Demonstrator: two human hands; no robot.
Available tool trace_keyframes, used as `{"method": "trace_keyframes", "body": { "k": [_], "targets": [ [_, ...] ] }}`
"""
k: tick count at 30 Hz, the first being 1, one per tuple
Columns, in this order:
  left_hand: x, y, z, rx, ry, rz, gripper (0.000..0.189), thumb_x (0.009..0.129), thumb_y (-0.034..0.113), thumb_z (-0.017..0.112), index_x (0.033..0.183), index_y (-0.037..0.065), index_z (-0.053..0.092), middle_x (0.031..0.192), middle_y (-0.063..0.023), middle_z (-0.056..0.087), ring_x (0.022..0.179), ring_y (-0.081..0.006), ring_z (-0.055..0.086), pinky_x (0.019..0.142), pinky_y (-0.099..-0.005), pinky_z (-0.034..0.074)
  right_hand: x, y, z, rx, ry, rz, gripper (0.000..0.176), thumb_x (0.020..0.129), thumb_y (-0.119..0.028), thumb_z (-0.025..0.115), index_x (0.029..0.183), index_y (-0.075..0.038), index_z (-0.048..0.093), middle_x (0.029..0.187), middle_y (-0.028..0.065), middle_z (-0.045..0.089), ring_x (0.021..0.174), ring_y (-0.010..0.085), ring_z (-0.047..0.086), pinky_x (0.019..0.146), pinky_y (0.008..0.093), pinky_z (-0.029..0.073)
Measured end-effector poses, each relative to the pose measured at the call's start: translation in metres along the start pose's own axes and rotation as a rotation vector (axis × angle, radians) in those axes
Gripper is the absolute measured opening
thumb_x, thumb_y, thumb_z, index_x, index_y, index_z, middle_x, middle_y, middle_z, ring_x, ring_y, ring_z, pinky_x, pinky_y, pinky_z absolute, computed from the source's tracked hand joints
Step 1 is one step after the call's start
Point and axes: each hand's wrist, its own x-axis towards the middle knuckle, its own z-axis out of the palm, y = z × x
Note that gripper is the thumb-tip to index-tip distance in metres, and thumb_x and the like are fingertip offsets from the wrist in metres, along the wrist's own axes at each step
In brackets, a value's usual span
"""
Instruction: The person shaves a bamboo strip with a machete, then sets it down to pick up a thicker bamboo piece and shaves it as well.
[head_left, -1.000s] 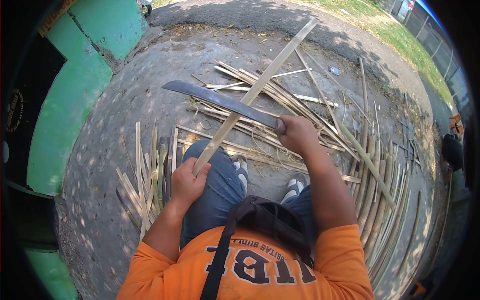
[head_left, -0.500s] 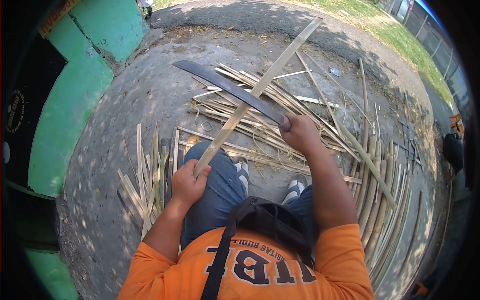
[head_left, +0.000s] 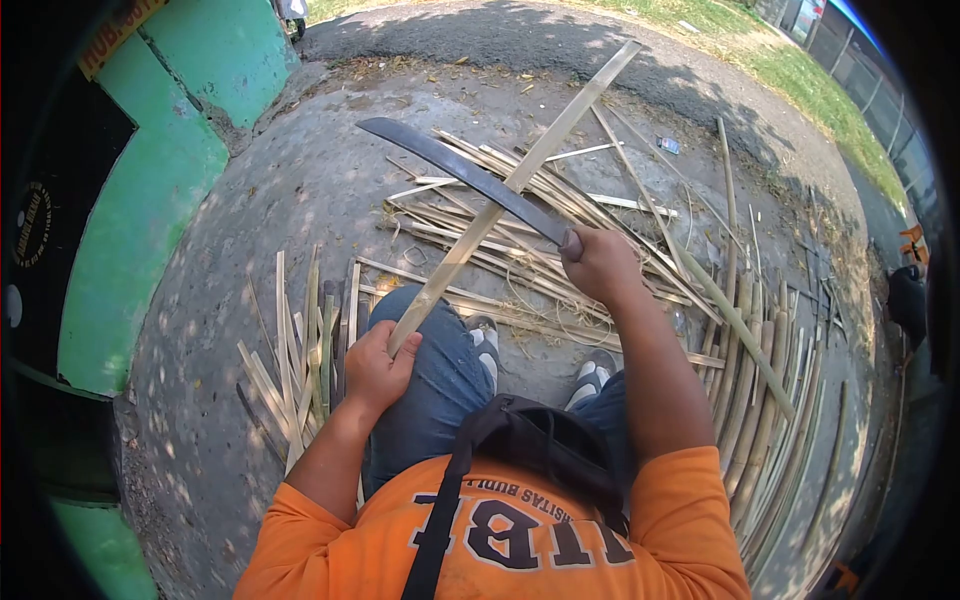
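My left hand (head_left: 380, 366) is closed around the lower end of a long, pale bamboo strip (head_left: 462, 250), just above my left knee. The strip slants up and to the right, away from me. In my right hand (head_left: 602, 266) I grip the handle of a machete (head_left: 440, 157), whose dark, curved blade points up and to the left. Blade and strip cross about halfway along the strip, the blade passing over it in this view. Beneath them on the ground lies a loose pile of split bamboo strips (head_left: 560, 285).
Thicker bamboo poles (head_left: 745, 400) lie to my right. More upright-looking strips (head_left: 290, 360) are bunched at my left. A green wall (head_left: 140, 270) stands on the left, and a shaded road (head_left: 450, 35) runs across the far side. A black bag (head_left: 535, 440) rests at my waist.
The machete blade has shifted slightly right and down along its line, its tip now a little nearer the strip. Both hands keep their grips; the strip has barely moved.
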Motion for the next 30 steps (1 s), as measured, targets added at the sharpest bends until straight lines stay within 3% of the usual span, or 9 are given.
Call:
{"method": "trace_keyframes", "body": {
  "k": [2,6,10,11,15,19,23,28,30],
  "targets": [
    [0.000,0.002,0.000,-0.013,0.003,-0.018,0.037,0.098,0.040,0.073,0.096,0.003,0.069,0.072,-0.0162,0.066,0.065,-0.0338,0.067,0.061,-0.0408,0.050,-0.002,-0.007,0.005,0.030,0.007,-0.110,0.019,0.092,-0.024,0.062,0.085,-0.008,0.070,0.077,0.0225,0.067,0.076,0.0466,0.065,0.069,0.0548,0.052],
    [-0.001,-0.001,0.001,0.038,0.005,0.024,0.040,0.098,0.045,0.070,0.097,0.004,0.068,0.075,-0.0174,0.068,0.069,-0.0398,0.067,0.062,-0.0470,0.051,-0.005,-0.019,0.007,-0.140,-0.157,-0.109,0.013,0.080,-0.022,0.068,0.086,-0.011,0.071,0.082,0.0185,0.071,0.083,0.0418,0.070,0.074,0.0527,0.055],
    [0.000,0.003,-0.003,0.070,-0.019,0.066,0.038,0.099,0.042,0.070,0.097,0.005,0.068,0.076,-0.0178,0.068,0.070,-0.0409,0.068,0.062,-0.0481,0.052,0.007,0.013,0.002,-0.005,-0.005,0.117,0.015,0.085,-0.025,0.068,0.091,-0.013,0.074,0.085,0.0184,0.073,0.085,0.0420,0.070,0.077,0.0527,0.056],
    [0.001,0.005,-0.004,0.075,-0.025,0.076,0.037,0.099,0.042,0.070,0.097,0.005,0.068,0.076,-0.0179,0.068,0.070,-0.0412,0.068,0.063,-0.0483,0.052,0.008,0.019,-0.001,-0.017,-0.069,0.165,0.016,0.085,-0.024,0.068,0.094,-0.013,0.076,0.087,0.0184,0.074,0.086,0.0425,0.070,0.077,0.0521,0.057],
    [0.003,0.003,-0.002,0.074,-0.035,0.068,0.037,0.097,0.040,0.072,0.096,0.003,0.068,0.074,-0.0200,0.066,0.070,-0.0425,0.065,0.061,-0.0477,0.049,0.002,0.019,0.001,-0.090,-0.079,0.171,0.015,0.084,-0.023,0.068,0.094,-0.014,0.075,0.087,0.0188,0.073,0.085,0.0422,0.070,0.077,0.0514,0.057],
    [0.001,0.006,-0.002,0.072,-0.017,0.056,0.036,0.098,0.040,0.071,0.096,0.005,0.067,0.075,-0.0189,0.067,0.071,-0.0421,0.067,0.063,-0.0494,0.051,0.000,0.000,0.000,-0.031,-0.056,-0.014,0.012,0.079,-0.020,0.069,0.087,-0.012,0.072,0.082,0.0173,0.072,0.082,0.0410,0.070,0.074,0.0515,0.056],
    [0.000,0.003,-0.001,0.091,-0.015,0.065,0.035,0.098,0.040,0.070,0.096,0.005,0.066,0.076,-0.0185,0.067,0.071,-0.0418,0.068,0.063,-0.0499,0.051,-0.010,-0.025,0.007,-0.089,-0.130,-0.200,0.010,0.084,-0.018,0.065,0.082,-0.008,0.068,0.076,0.0197,0.068,0.077,0.0441,0.067,0.071,0.0547,0.053],
    [0.000,0.006,-0.004,0.076,-0.037,0.077,0.034,0.098,0.039,0.070,0.096,0.005,0.066,0.077,-0.0184,0.068,0.072,-0.0420,0.068,0.063,-0.0499,0.052,0.006,0.016,0.006,0.011,0.025,0.112,0.015,0.089,-0.023,0.066,0.087,-0.009,0.072,0.080,0.0214,0.069,0.079,0.0448,0.067,0.072,0.0528,0.055],
    [0.001,0.005,-0.004,0.076,-0.038,0.084,0.033,0.098,0.038,0.070,0.096,0.005,0.066,0.077,-0.0182,0.068,0.073,-0.0421,0.068,0.064,-0.0500,0.052,0.007,0.023,0.000,-0.067,-0.006,0.100,0.013,0.085,-0.022,0.068,0.090,-0.012,0.074,0.083,0.0193,0.072,0.083,0.0424,0.070,0.074,0.0528,0.056]
  ]
}}
